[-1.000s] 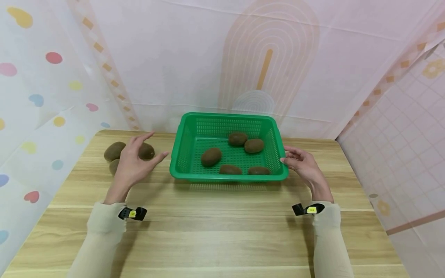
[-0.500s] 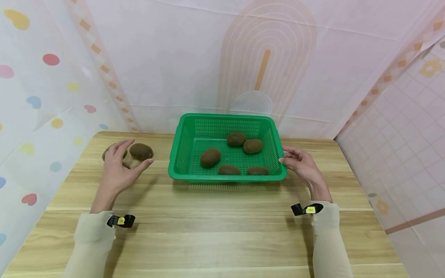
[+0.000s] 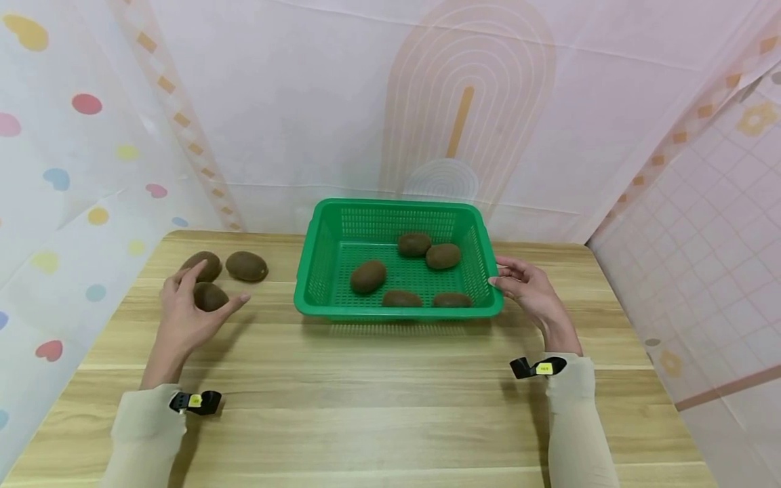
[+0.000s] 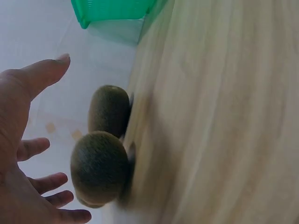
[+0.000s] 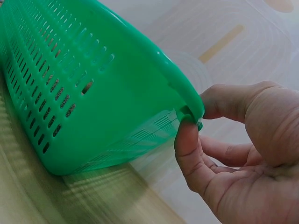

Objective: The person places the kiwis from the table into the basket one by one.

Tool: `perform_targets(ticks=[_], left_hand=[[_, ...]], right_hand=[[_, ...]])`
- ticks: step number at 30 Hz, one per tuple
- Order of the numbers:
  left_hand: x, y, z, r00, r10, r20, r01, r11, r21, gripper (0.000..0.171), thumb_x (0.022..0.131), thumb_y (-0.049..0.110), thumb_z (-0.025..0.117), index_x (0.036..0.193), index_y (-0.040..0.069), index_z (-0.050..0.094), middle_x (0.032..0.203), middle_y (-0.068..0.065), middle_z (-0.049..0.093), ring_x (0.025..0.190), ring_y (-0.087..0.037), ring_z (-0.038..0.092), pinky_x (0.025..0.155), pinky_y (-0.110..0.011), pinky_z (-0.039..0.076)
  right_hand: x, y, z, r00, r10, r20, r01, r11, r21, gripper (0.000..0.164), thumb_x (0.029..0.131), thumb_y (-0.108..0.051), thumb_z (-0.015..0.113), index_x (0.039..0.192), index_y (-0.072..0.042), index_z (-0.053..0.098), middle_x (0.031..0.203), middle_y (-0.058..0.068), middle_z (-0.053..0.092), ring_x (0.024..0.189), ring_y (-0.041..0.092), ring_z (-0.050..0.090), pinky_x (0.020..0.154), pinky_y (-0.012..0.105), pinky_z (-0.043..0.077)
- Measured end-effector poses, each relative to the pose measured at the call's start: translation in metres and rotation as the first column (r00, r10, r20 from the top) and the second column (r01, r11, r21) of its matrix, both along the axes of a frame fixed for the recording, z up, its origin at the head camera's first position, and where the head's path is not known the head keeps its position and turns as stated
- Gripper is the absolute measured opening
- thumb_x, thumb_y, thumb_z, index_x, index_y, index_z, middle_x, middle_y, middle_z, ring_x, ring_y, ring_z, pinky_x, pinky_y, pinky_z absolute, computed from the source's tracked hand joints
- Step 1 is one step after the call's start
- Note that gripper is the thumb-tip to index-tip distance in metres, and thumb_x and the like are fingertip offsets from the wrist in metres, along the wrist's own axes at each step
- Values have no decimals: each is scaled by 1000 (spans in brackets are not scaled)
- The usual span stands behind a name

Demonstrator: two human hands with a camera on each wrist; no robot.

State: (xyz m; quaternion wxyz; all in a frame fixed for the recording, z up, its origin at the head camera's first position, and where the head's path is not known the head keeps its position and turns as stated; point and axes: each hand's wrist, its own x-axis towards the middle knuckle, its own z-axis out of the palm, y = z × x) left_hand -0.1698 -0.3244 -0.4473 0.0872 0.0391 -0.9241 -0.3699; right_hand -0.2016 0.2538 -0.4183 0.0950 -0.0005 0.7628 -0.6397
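Observation:
My left hand is over the table's left side, thumb and fingers spread around the nearest brown kiwi. In the left wrist view a gap shows between the fingers and that kiwi. Two more kiwis, one at the back left and one to its right, lie just behind it. My right hand pinches the right rim of a green plastic basket; the right wrist view shows thumb and fingers on either side of the rim. Several kiwis lie inside the basket, some partly hidden by its front wall.
The basket stands near the back of a wooden table, close to a patterned cloth backdrop. More patterned cloth borders the left and right sides. Each sleeve cuff carries a small black wrist camera.
My left hand has moved from beside the basket leftward and toward me, down to the nearest kiwi, uncovering the kiwis behind. My right hand stays on the basket rim.

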Motion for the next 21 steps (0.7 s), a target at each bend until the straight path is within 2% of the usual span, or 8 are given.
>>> perform_targets(ticks=[2,6,13,16,18,19,21], left_hand=[[2,-3,-3,999,7,34,-7,1000,18,105,88,49,78,165,11,18,165,-33,5,148,-59,12,106,-81,25],[5,-8,-8,997,21,79,-27,997,69,108,89,49,78,166,13,12,164,-34,2,143,-63,18,107,-81,25],[7,-13,-18,997,34,69,-40,995,87,98,93,38,76,164,2,18,155,-42,15,130,-57,37,101,-68,39],[6,-15,-21,998,38,54,-42,996,83,89,95,29,75,161,-4,24,151,-43,21,127,-56,43,97,-34,50],[6,-15,-21,998,49,49,-53,995,84,84,95,24,74,159,-5,28,148,-43,25,125,-57,47,86,-13,47],[6,-15,-22,997,56,49,-60,995,83,81,95,23,74,158,-5,31,146,-42,27,124,-57,49,78,-6,41],[6,-15,-22,997,67,46,-70,994,84,79,95,22,75,157,-5,34,144,-41,30,123,-57,52,72,-1,36]], right_hand=[[0,0,0,1000,-1,-1,1,1000,0,60,100,-7,63,155,0,40,115,3,58,98,6,63,87,20,56],[-1,0,-2,1000,-6,0,6,1000,0,59,100,-7,64,155,0,41,115,3,58,98,6,63,86,20,56],[-1,0,-3,1000,-10,8,10,1000,3,59,100,-9,64,155,-3,41,117,3,58,100,7,64,87,21,57],[-1,1,-3,1000,-9,8,8,1000,5,59,100,-9,64,155,-2,41,117,3,58,101,7,63,87,21,56],[-1,1,-3,1000,-7,9,7,1000,5,59,100,-8,64,155,-2,41,116,3,58,100,7,63,87,20,56],[-1,1,-3,1000,-7,9,6,1000,4,59,100,-8,64,155,-2,41,116,3,58,100,7,63,87,20,56],[-1,1,-3,1000,-4,9,4,1000,7,59,100,-8,63,155,-2,41,115,3,58,100,7,63,87,21,56]])
